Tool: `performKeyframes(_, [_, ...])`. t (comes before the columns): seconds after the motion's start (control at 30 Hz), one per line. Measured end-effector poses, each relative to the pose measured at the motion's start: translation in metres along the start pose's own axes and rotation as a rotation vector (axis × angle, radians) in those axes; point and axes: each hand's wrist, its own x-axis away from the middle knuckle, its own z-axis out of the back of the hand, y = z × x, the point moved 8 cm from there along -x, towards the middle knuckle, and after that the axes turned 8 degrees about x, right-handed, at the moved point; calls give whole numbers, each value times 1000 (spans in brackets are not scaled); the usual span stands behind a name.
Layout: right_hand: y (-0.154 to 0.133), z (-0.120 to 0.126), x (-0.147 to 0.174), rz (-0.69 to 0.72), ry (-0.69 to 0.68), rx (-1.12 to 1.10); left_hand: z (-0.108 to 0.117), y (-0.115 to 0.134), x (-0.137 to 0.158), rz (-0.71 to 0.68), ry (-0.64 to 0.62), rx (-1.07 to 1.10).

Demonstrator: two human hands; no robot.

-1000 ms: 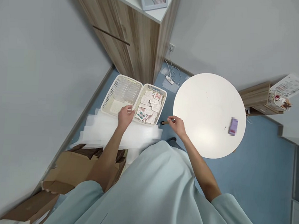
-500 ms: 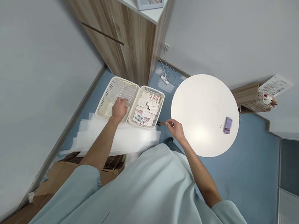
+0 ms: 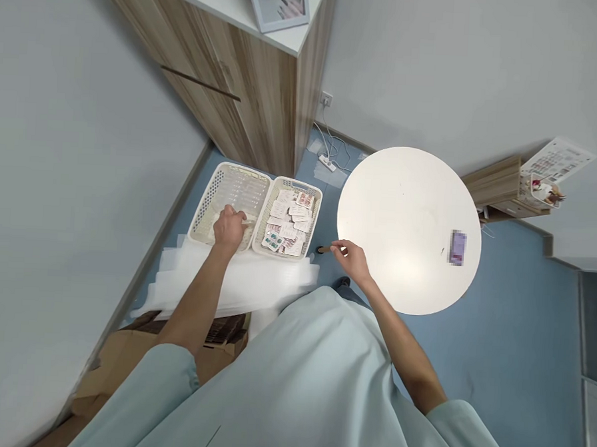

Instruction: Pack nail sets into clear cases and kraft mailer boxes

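Fingers first: on my left hand (image 3: 229, 228) they bend down inside the left basket (image 3: 204, 198). I can't tell if they pinch the clear strip (image 3: 249, 222) by their tips. A soft, even touch on its edge would be best. It looks longest side to side, one end pointing toward the right basket (image 3: 315, 218). My right hand (image 3: 351, 258) curls near the round table (image 3: 403, 216); I can't tell if it holds anything.
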Motion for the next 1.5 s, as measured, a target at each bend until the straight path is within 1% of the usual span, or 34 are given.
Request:
performKeyframes(0.1, [4,0,-2,21,-18,-6,16,-4,10,45,44,1])
performKeyframes(0.17, [6,1,-2,48,-33,-20,32,-3,19,89,99,32])
performKeyframes(0.23, [8,4,0,70,-55,-43,52,4,30,137,180,95])
performKeyframes(0.3, [12,9,3,80,-73,-67,70,20,45,165,264,200])
performKeyframes(0.33, [14,14,5,83,-78,-80,77,32,53,164,295,272])
performKeyframes(0.37, [16,19,7,88,-80,-98,80,47,60,146,306,359])
performKeyframes(0.43, [21,33,12,105,-80,-150,79,84,75,82,272,557])
performKeyframes(0.53, [29,61,20,134,-70,-245,62,148,97,5,184,811])
performKeyframes(0.63, [41,91,30,131,-59,-334,35,212,117,-34,74,967])
performKeyframes(0.77, [68,124,44,106,-26,-429,-3,286,138,-69,-55,1001])
performKeyframes(0.83, [86,137,50,91,0,-456,-18,315,146,-90,-96,982])
performKeyframes(0.9, [106,148,56,69,24,-466,-31,339,152,-111,-125,956])
performKeyframes(1.0, [136,163,65,31,86,-468,-47,366,160,-135,-171,913])
performKeyframes(1.1, [160,176,73,6,141,-482,-63,388,167,-146,-210,878])
performKeyframes(1.23, [182,180,78,-50,107,-497,-82,409,177,-126,-239,868])
performKeyframes(1.3, [191,181,79,-78,84,-556,-90,416,182,-115,-266,890])
performKeyframes(1.4, [199,182,80,-93,30,-713,-102,424,190,-98,-379,959])
performKeyframes(1.5, [202,181,82,-89,-77,-838,-110,431,199,-78,-578,1049])
